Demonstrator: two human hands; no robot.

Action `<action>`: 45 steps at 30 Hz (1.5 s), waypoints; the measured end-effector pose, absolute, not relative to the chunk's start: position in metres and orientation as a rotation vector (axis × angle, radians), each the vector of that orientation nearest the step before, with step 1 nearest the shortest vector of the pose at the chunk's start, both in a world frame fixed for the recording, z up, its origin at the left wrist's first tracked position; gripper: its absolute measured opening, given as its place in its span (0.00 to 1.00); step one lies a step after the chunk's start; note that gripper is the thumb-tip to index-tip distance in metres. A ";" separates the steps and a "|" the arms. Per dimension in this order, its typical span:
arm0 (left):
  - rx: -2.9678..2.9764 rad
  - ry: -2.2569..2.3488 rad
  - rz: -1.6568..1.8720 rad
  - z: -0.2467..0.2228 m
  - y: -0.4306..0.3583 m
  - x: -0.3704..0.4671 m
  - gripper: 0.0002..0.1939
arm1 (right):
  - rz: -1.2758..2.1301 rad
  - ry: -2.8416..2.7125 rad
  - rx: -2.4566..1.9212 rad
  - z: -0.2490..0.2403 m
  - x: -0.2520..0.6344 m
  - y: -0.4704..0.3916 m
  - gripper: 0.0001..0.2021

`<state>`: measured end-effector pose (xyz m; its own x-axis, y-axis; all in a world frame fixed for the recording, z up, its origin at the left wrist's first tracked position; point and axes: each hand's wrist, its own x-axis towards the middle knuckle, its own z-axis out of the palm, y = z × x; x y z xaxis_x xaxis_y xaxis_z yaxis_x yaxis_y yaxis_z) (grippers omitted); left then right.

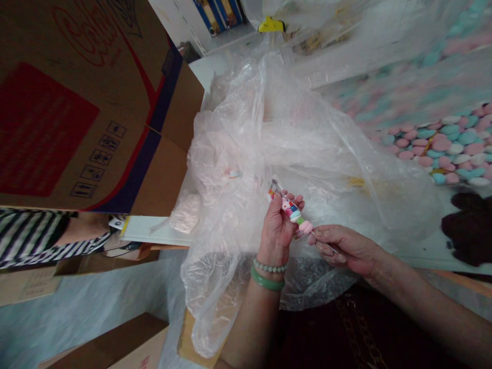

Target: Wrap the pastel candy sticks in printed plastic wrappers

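The left hand (279, 225) grips the candy skewer (295, 216), its long axis slanting toward the right hand (338, 247), which pinches the stick (323, 243).

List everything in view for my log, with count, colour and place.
candy stick: one, multicoloured, between the hands
clear plastic: pieces uncountable, see-through, centre
worktop: one, white, under the plastic
pebble-shaped pieces: many, pink, blue and white, right
dark object: one, brown, right edge, unidentifiable
yellow clip: one, yellow, top
small packet: one, whitish, left of centre
large carton: one, brown with red and blue print, upper left
smaller cartons: several, brown, lower left
another person's striped clothing: black and white, left edge
bracelets: two, green, left wrist
left hand: one, bare, holding the candy stick
right hand: one, bare, at its lower end
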<state>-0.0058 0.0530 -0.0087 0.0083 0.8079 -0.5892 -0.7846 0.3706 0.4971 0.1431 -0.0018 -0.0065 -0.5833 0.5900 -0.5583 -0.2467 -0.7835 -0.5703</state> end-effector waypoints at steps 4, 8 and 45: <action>0.052 0.898 1.258 -0.012 0.052 -0.007 0.07 | 2.155 -0.639 -1.210 -0.012 0.141 -0.004 0.10; 0.082 0.866 1.295 -0.015 0.051 -0.008 0.06 | 1.497 -1.291 -1.588 -0.018 0.144 -0.006 0.12; 0.135 0.763 1.040 0.005 0.046 -0.008 0.15 | 2.508 -0.170 -0.782 -0.019 0.133 -0.002 0.06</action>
